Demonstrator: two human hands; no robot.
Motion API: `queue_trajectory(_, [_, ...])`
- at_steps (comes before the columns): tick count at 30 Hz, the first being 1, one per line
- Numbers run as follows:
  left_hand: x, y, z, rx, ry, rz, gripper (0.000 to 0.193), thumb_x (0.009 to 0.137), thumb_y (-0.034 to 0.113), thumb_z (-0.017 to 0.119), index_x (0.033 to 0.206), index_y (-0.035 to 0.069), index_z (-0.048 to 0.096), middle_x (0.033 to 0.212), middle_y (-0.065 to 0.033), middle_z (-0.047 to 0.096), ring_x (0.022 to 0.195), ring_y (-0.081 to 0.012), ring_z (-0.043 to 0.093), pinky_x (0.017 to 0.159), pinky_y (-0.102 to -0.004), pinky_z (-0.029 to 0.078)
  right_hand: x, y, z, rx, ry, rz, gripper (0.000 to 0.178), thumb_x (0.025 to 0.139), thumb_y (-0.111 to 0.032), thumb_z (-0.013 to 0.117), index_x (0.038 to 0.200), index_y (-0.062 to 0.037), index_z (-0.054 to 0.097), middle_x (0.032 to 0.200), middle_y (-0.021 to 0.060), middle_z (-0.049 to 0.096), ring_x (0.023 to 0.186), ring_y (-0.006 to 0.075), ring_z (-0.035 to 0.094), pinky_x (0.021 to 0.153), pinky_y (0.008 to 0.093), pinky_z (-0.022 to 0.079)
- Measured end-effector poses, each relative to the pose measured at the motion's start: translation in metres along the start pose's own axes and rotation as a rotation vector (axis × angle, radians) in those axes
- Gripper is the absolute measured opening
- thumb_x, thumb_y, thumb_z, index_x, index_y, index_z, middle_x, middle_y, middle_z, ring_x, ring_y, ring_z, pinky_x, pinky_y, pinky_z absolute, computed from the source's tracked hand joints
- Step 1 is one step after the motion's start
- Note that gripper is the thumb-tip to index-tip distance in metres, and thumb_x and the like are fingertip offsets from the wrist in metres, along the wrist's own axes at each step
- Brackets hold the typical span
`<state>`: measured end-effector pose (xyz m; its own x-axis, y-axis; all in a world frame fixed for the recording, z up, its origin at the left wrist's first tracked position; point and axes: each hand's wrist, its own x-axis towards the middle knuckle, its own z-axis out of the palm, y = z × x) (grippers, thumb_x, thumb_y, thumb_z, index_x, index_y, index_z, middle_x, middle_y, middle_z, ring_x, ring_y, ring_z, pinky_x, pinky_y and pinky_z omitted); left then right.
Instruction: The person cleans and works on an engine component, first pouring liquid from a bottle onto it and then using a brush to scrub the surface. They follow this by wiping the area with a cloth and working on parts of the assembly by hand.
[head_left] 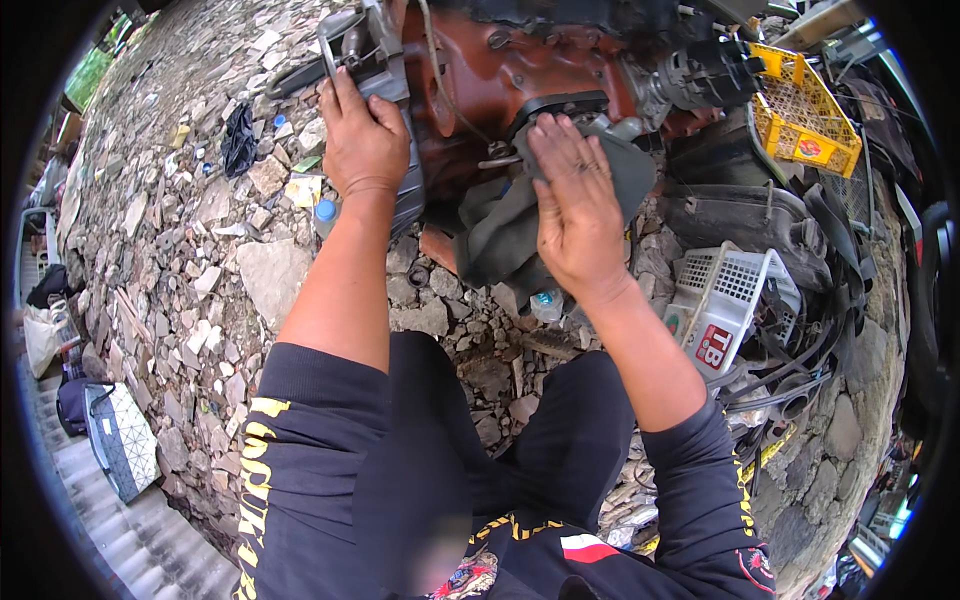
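A large rust-red engine block stands in front of me, with a grey metal housing along its left side. My left hand is closed over the upper part of that housing, its thumb showing and some fingertips hidden. Stretched out flat, my right hand lies on a dark grey cloth against the front of the engine. The cloth hangs down below the fingers and covers part of a dark round-edged fitting. A black cylindrical part juts from the engine's right side.
Broken stone and rubble cover the ground. To the right are a yellow crate, a white plastic basket, a black casing and black hoses. A blue-capped bottle stands near my left forearm. Corrugated sheeting lies lower left.
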<state>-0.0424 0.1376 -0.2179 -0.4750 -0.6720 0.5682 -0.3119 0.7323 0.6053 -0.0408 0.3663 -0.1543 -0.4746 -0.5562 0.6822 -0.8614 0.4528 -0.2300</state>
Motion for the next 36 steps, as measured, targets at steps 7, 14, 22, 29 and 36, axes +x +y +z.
queue_trajectory(7, [-0.003,-0.007,-0.002,-0.005,-0.022,-0.034,0.055,0.095,0.032,0.043,0.144,0.005,0.041,0.142,-0.0244,0.044,0.128,-0.0419,0.048,0.099,-0.0474,0.046,0.025,-0.016,0.000,0.096,-0.085,0.198,0.027,0.096,-0.013,0.051,0.119,-0.0055,0.062,0.121,0.0139,0.065,0.120,0.0335,0.057,0.108,0.0500,0.036])
queue_trajectory(14, [-0.001,0.003,0.003,-0.016,-0.007,-0.012,0.055,0.095,0.031,0.043,0.144,0.004,0.040,0.141,-0.0274,0.044,0.130,-0.0425,0.045,0.102,-0.0478,0.044,0.006,-0.004,0.003,0.008,0.074,0.088,0.029,0.095,-0.010,0.052,0.122,-0.0049,0.061,0.122,0.0126,0.065,0.122,0.0323,0.056,0.109,0.0496,0.035])
queue_trajectory(22, [0.002,-0.009,0.002,0.011,0.045,0.030,0.055,0.095,0.031,0.044,0.142,0.003,0.041,0.142,-0.0254,0.045,0.126,-0.0430,0.049,0.099,-0.0479,0.046,-0.011,-0.010,0.007,0.072,0.124,0.116,0.030,0.092,-0.006,0.054,0.121,-0.0029,0.061,0.119,0.0114,0.066,0.120,0.0326,0.057,0.107,0.0479,0.037])
queue_trajectory(29, [0.004,0.001,-0.004,-0.002,-0.026,-0.052,0.056,0.094,0.033,0.043,0.143,0.004,0.042,0.143,-0.0235,0.044,0.123,-0.0430,0.051,0.099,-0.0470,0.046,0.014,-0.012,0.013,-0.002,0.139,0.183,0.026,0.092,-0.006,0.053,0.117,-0.0028,0.059,0.115,0.0140,0.066,0.116,0.0327,0.059,0.106,0.0486,0.038])
queue_trajectory(36, [0.001,0.002,-0.001,0.027,-0.026,-0.042,0.056,0.094,0.031,0.043,0.143,0.005,0.041,0.143,-0.0250,0.044,0.126,-0.0431,0.049,0.100,-0.0478,0.045,0.012,-0.018,0.001,-0.085,0.083,0.275,0.031,0.088,-0.006,0.055,0.119,-0.0032,0.060,0.119,0.0133,0.066,0.120,0.0287,0.058,0.100,0.0483,0.038])
